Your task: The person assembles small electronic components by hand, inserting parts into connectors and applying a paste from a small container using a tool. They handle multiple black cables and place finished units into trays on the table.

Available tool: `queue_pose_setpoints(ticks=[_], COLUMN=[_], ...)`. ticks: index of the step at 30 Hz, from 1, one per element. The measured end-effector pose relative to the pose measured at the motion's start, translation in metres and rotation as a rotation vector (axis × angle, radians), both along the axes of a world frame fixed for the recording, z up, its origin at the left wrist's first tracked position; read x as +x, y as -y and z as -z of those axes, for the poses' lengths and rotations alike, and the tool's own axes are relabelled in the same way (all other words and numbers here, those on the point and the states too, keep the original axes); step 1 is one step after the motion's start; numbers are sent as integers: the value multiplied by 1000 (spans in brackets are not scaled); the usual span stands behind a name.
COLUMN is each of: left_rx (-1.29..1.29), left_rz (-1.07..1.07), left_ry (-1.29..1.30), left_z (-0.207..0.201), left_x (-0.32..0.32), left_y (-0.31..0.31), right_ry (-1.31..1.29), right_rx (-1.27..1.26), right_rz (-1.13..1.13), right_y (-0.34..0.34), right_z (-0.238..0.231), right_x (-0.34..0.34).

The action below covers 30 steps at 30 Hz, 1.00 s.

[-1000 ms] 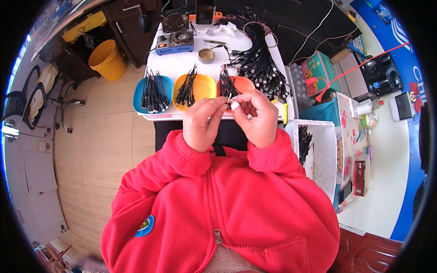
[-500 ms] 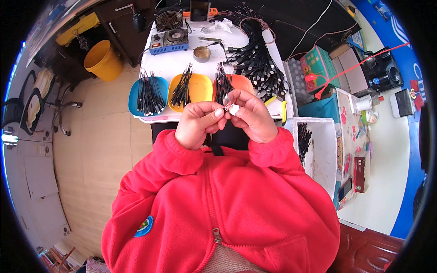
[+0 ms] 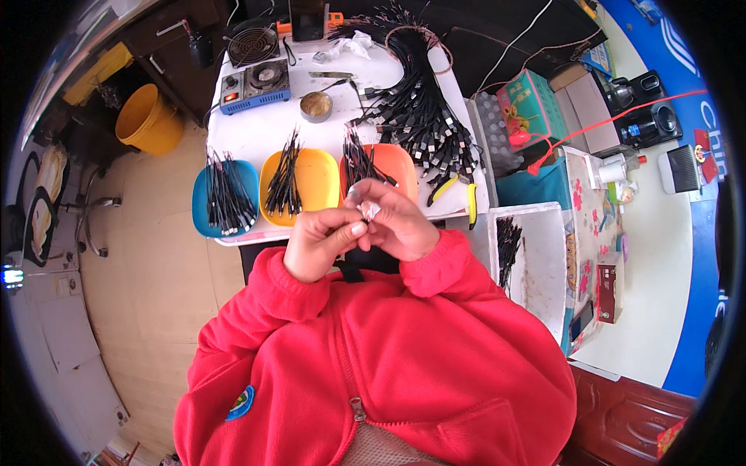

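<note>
My left hand (image 3: 320, 242) and my right hand (image 3: 400, 224) meet in front of my chest, fingertips pinched together. Thin reddish wire ends showed between them a moment ago; now the fingers mostly cover them. A white wrap or scrap (image 3: 371, 210) sits at my right thumb. Just beyond the hands, black USB cables lie in three trays: a blue tray (image 3: 200, 203), a yellow tray (image 3: 321, 172) and an orange tray (image 3: 402, 167). The orange tray's cable bundle (image 3: 357, 161) is closest to my fingers, which partly hide that tray.
A large pile of black cables (image 3: 435, 116) covers the table's right side. Yellow-handled pliers (image 3: 472, 206) lie at its edge. Farther back stand a blue heating device (image 3: 260, 87), a round tin (image 3: 316, 107) and a fan (image 3: 253, 46). A white foam box (image 3: 544, 264) with cables is at right.
The whole view has shifted, with table and hands sitting farther left and lower. Both hands stay pinched together, and the reddish wires between them are now less visible.
</note>
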<state>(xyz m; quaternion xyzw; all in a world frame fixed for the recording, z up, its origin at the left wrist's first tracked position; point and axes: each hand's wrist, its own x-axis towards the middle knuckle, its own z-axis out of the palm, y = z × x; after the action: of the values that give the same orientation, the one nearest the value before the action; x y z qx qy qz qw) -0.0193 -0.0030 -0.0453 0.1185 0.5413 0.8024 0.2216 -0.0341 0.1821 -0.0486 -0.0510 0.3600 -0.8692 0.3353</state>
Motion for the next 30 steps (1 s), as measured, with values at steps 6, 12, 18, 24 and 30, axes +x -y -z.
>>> queue_pose_setpoints(ticks=[6, 12, 18, 24, 30], left_rx=[57, 5, 117, 201, 341], left_rz=[-132, -217, -245, -240, -159], left_ry=[57, 40, 105, 80, -75], left_z=[9, 16, 21, 1, -51], left_x=[-15, -23, -18, -13, -23], left_y=[3, 13, 19, 13, 2], right_ry=[-634, -595, -559, -598, -947], right_rx=[828, 2069, 1979, 1219, 1215], right_rz=[308, 532, 493, 622, 410], right_y=[-51, -153, -162, -129, -35], right_z=[22, 48, 39, -52, -102], right_x=[-108, -249, -234, -127, 15])
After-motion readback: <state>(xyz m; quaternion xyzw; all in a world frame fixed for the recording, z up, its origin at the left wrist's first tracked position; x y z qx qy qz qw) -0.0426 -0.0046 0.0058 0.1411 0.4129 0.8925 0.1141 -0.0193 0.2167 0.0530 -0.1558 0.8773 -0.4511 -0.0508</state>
